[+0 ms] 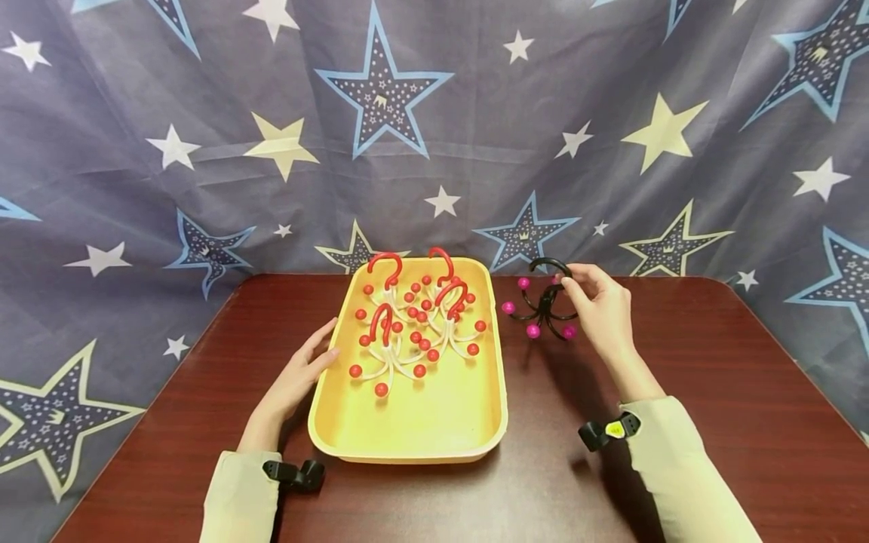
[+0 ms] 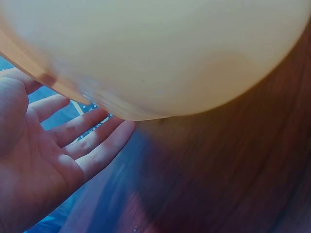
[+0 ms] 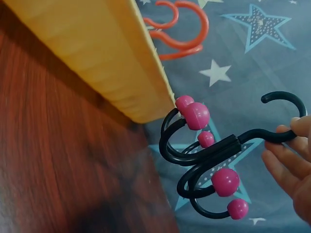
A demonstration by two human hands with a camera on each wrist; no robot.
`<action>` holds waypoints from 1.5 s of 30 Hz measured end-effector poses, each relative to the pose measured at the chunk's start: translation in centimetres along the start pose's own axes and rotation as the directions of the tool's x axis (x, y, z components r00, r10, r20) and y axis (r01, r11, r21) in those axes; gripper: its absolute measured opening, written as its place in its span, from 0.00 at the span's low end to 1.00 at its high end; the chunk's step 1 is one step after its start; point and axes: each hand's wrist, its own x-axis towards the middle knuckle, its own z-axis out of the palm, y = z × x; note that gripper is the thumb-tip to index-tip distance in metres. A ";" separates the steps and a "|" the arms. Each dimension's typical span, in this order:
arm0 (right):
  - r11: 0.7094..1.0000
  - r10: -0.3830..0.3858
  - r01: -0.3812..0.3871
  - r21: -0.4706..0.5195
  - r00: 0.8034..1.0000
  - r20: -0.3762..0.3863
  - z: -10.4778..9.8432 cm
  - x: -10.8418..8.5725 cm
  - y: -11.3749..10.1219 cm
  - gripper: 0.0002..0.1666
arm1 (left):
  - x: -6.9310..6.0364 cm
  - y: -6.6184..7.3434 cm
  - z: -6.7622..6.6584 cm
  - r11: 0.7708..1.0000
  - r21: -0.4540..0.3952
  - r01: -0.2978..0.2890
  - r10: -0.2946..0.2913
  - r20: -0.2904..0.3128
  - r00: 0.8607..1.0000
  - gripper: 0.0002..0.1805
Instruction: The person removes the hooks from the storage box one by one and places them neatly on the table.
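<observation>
My right hand pinches the curved top of a black octopus-style hook hanger between thumb and fingertips, right of the tray. The hanger's several curled arms end in pink balls, and it hangs above the table. The yellow tray holds several white hook hangers with red hooks and red ball tips, standing in its far and middle part. At the tray's left side is my left hand, thumb at the rim. In the left wrist view its fingers are loosely extended against the tray's outer wall.
A dark red-brown wooden table lies under everything. Behind its far edge hangs a grey curtain printed with stars. The tray's near part shows bare yellow bottom.
</observation>
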 end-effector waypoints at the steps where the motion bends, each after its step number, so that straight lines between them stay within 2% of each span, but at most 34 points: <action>1: 1.000 0.004 -0.004 -0.003 1.000 0.003 0.0 0.1 0.2 0.11 | 0.0 0.0 0.0 1.000 -0.001 0.000 0.000 -0.001 1.000 0.32; 29: 0.988 0.098 -0.095 -0.124 0.995 0.019 1.0 1.5 3.8 0.11 | -0.1 -0.1 0.0 1.000 0.000 0.011 -0.011 -0.006 1.000 0.31; 39: 0.974 0.152 -0.151 -0.167 0.988 -0.004 1.1 1.9 5.0 0.12 | 0.0 0.0 0.0 1.000 -0.014 0.007 -0.007 0.001 1.000 0.32; 45: 0.971 0.178 -0.181 -0.155 0.983 -0.032 1.2 2.1 5.5 0.12 | -0.1 0.1 0.0 1.000 -0.004 0.019 -0.019 -0.015 1.000 0.32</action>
